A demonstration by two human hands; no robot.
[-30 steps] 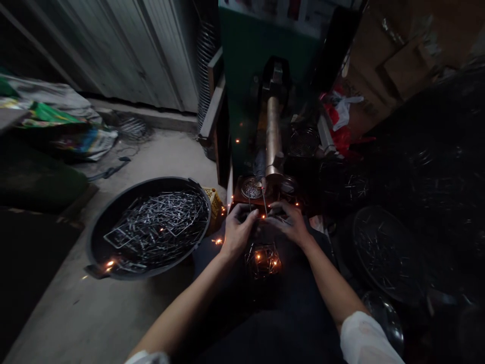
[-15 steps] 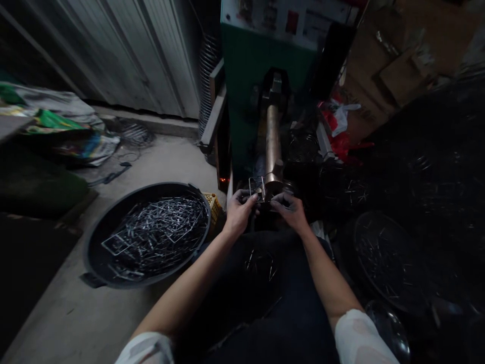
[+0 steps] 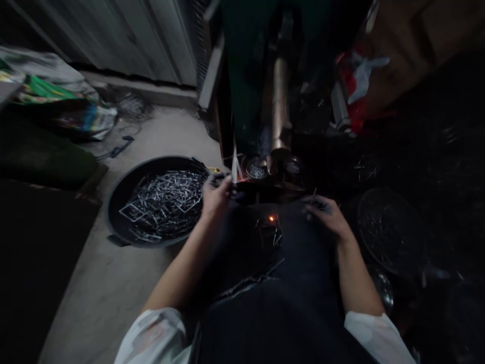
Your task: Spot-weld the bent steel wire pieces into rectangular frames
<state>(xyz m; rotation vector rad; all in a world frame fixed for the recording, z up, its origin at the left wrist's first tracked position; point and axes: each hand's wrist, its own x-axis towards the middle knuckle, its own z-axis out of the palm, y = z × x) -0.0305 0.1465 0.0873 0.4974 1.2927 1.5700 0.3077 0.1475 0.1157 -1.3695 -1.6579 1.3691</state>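
Observation:
My left hand (image 3: 216, 194) is at the right rim of a black basin (image 3: 113, 222) with bent metal wire pieces (image 3: 166, 199) heaped in it. Its fingers are curled together and blurred; what they hold, if anything, I cannot make out. My right hand (image 3: 326, 215) is out to the right above my thigh, pinching a thin wire piece (image 3: 314, 193) that sticks up. Between the hands, a few bent wires (image 3: 278, 235) lie on the dark cloth (image 3: 257, 313) over my lap, beside a glowing orange spark (image 3: 271, 219). Ahead is a machine's brass-coloured cylindrical arm (image 3: 280, 106).
A small dish (image 3: 256, 168) of metal bits sits below the machine arm. At right, a dark basin (image 3: 390, 227) holds scattered wires. Red and white plastic bags (image 3: 358, 86) hang near cardboard (image 3: 435, 45). Sacks (image 3: 64, 101) lie at the far left by the metal wall (image 3: 140, 40).
My hands have parted from beneath the machine arm: the left toward the basin, the right to the right. The rectangular wire frame no longer shows between them. A spark appears over my lap; the view tilts down.

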